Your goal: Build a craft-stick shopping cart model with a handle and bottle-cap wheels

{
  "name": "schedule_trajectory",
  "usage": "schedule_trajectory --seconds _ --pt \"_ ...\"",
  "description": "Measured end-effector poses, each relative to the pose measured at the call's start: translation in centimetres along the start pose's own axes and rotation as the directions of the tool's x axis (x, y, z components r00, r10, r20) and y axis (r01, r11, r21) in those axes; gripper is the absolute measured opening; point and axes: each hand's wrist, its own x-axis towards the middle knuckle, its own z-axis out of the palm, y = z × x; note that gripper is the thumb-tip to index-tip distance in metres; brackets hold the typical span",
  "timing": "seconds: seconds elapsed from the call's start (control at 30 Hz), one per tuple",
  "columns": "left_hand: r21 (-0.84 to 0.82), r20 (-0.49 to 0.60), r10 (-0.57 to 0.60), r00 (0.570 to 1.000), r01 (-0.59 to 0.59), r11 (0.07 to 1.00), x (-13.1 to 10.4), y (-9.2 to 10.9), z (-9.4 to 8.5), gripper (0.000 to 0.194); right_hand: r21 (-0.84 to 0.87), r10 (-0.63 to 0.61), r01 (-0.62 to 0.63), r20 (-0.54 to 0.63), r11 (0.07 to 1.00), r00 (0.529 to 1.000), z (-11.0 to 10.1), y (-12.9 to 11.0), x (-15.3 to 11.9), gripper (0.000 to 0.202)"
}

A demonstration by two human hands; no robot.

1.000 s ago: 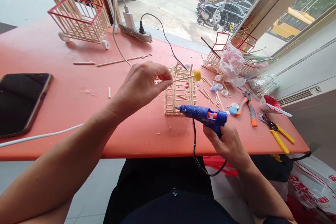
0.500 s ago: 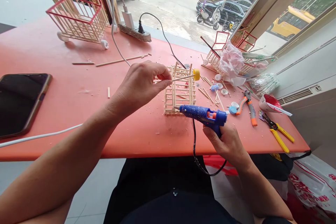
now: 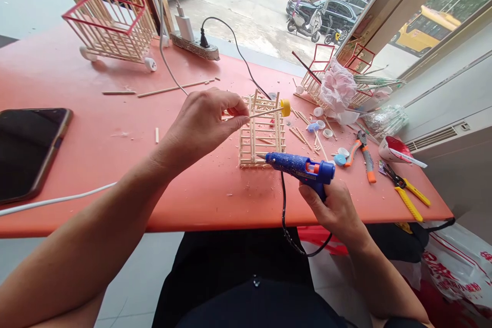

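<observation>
Between the thumb and fingers of my left hand is a thin wooden stick, held over a small wooden-stick frame. A yellow bottle cap sits at the stick's far end. My right hand is wrapped round the handle of a blue glue gun. The gun's nozzle points left, close to the near part of the frame; whether it touches cannot be told. A black cord hangs from the gun past the table edge.
A finished-looking stick cart with red trim stands back left, near a power strip. A phone lies left. To the right are orange-handled pliers, yellow-handled pliers, a cup and loose caps and sticks.
The glue gun has shifted slightly right, its nozzle a little further from the stick frame. My left hand still holds the stick and cap; the whole view has moved slightly.
</observation>
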Motion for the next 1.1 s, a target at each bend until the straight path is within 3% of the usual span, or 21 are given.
schedule_trajectory --seconds 0.27,0.4,0.5,0.57,0.77,1.1 --pt "-0.004 -0.015 -0.002 1.0 0.002 1.0 0.0 -0.1 -0.1 0.02 0.056 0.071 -0.071 -0.004 0.996 0.997 0.0 1.0 -0.8 0.017" --pt "-0.024 -0.024 -0.008 1.0 0.008 1.0 -0.1 -0.1 -0.2 0.018 0.376 0.194 -0.189 0.027 0.907 0.981 -1.0 1.8 -2.2 0.03" --pt "-0.031 -0.034 -0.006 0.999 0.005 0.999 -0.1 -0.2 -0.3 0.017 0.574 0.255 -0.178 -0.056 0.799 0.965 -2.0 2.1 -3.1 0.034" --pt "-0.024 -0.037 -0.009 0.999 0.008 1.0 -0.1 -0.2 -0.3 0.016 0.553 0.297 -0.213 -0.064 0.805 0.953 -2.4 2.1 -3.4 0.035" --pt "-0.002 -0.019 -0.038 0.999 0.038 0.999 -0.2 -0.2 -0.1 0.017 0.281 0.365 -0.352 0.007 0.893 0.931 -2.0 2.6 -3.4 0.043" --pt "0.048 0.043 -0.043 0.998 0.041 0.998 -0.2 0.3 -0.6 0.019 0.122 0.298 -0.296 0.007 0.947 0.955 -1.4 2.9 -2.9 0.045"
